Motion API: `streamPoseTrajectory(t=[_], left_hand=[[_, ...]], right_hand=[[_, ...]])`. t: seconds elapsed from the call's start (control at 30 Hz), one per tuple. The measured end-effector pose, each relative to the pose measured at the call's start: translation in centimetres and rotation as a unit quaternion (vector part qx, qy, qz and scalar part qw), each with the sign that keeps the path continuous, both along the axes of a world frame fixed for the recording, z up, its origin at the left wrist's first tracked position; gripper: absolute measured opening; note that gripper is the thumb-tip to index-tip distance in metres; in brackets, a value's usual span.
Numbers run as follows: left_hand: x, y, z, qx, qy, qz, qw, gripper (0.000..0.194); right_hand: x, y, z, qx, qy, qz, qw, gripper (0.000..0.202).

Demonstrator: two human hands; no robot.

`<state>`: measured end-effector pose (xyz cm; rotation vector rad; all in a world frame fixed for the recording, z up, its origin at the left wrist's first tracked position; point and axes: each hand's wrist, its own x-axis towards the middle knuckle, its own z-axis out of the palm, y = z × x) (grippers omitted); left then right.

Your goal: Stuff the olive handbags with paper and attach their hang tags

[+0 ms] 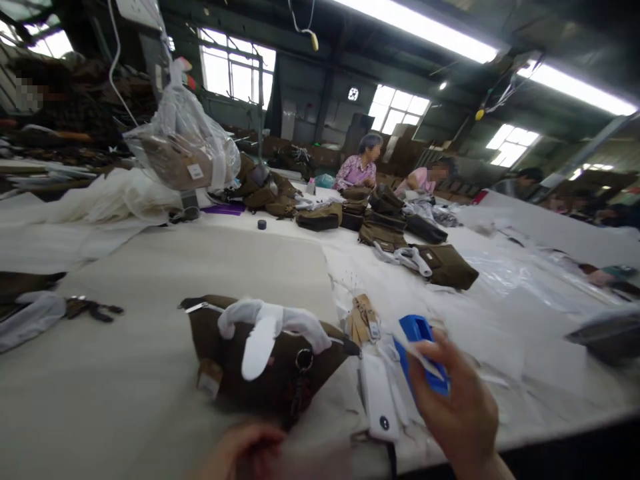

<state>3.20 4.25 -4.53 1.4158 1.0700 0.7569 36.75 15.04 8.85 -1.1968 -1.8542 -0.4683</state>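
Bag on worktop, 12 o'clock from left hand, nearer; long axis roughly nine-to-three. Left grip blurred, state undetermined. Right hand, 3 o'clock of bag: grip closed on white strip, by blue holder.

Left hand low, right hand — pinching

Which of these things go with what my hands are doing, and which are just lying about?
Likely in use:
- bag, nearest your left hand
- white strip, pinched in your right hand
- blue holder, right by those fingers
- perhaps the brown tags

Seemingly just lying about:
- white device
- small dark roll
- bags farther back
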Motion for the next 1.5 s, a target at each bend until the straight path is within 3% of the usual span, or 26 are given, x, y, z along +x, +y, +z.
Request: streamPoseTrajectory(t=[0.03, 0.1, 0.17, 0.23, 0.3, 0.4, 0.47, 0.5, 0.57, 0.63, 0.7, 0.8, 0.97, 1.17, 1.27, 1.33, 1.4, 1.5], left_hand=[[0.1, 0.1, 1.9, -0.015, -0.064, -0.074, 0.995, 0.071], [0.5, 0.6, 5.4, -0.03, -0.178, -0.158, 0.971, 0.103], [1.1, 1.0, 7.9, -0.057, -0.261, -0.175, 0.948, 0.107], [1.6, 1.0, 9.0, -0.08, -0.277, -0.142, 0.947, 0.098], [1.8, 0.6, 8.6, -0.093, -0.241, -0.059, 0.964, 0.08], [1.1, -0.5, 6.6, -0.11, -0.172, 0.091, 0.975, 0.054], [-0.4, -1.2, 5.3, -0.101, -0.149, 0.163, 0.97, 0.053], [-1.5, -1.5, 4.8, -0.081, -0.134, 0.191, 0.969, 0.054], [-3.9, -2.0, 4.1, -0.017, -0.071, 0.244, 0.967, 0.054], [-6.1, -2.5, 3.7, 0.045, 0.022, 0.283, 0.958, 0.051], [-7.6, -2.9, 3.5, 0.083, 0.09, 0.303, 0.945, 0.047], [-8.2, -3.3, 3.4, 0.089, 0.096, 0.285, 0.949, 0.044], [-6.9, -2.9, 3.4, 0.071, 0.042, 0.245, 0.966, 0.044], [-3.2, -0.4, 3.9, 0.048, -0.025, 0.229, 0.972, 0.036], [0.0, 1.1, 4.9, -0.005, -0.116, 0.22, 0.969, 0.033], [2.2, 1.8, 5.7, -0.076, -0.216, 0.215, 0.949, 0.035], [4.1, 2.3, 6.4, -0.132, -0.321, 0.217, 0.912, 0.038], [6.0, 2.5, 7.1, -0.159, -0.431, 0.225, 0.859, 0.039]], right_hand=[[-1.8, -3.2, -0.2, -0.016, -0.06, 0.093, 0.994, 0.052], [-4.8, -8.2, -0.9, -0.071, -0.123, 0.217, 0.966, 0.044], [-7.2, -11.1, -2.1, -0.124, -0.144, 0.288, 0.939, 0.035], [-9.2, -12.7, -3.6, -0.168, -0.145, 0.317, 0.922, 0.029], [-10.7, -13.8, -5.0, -0.203, -0.141, 0.335, 0.909, 0.026], [-11.8, -14.9, -6.3, -0.262, -0.129, 0.389, 0.873, 0.019], [-11.5, -14.7, -6.4, -0.322, -0.106, 0.408, 0.848, 0.024], [-11.2, -14.2, -6.3, -0.344, -0.079, 0.394, 0.849, 0.028], [-10.7, -12.3, -6.2, -0.345, 0.007, 0.305, 0.888, 0.031], [-11.1, -9.8, -6.6, -0.282, 0.09, 0.174, 0.939, 0.039], [-12.4, -7.6, -7.5, -0.2, 0.11, 0.076, 0.971, 0.062], [-14.8, -5.9, -9.3, -0.134, 0.069, 0.036, 0.988, 0.075], [-15.6, -5.7, -10.1, -0.19, 0.121, 0.047, 0.973, 0.066], [-12.6, -6.1, -7.4, -0.345, 0.272, 0.163, 0.883, 0.043], [-11.7, -6.6, -6.1, -0.374, 0.28, 0.186, 0.864, 0.039], [-11.5, -6.9, -5.8, -0.387, 0.27, 0.196, 0.86, 0.04], [-11.5, -7.1, -6.0, -0.39, 0.255, 0.206, 0.86, 0.041], [-11.6, -7.2, -7.2, -0.369, 0.249, 0.212, 0.87, 0.044]])
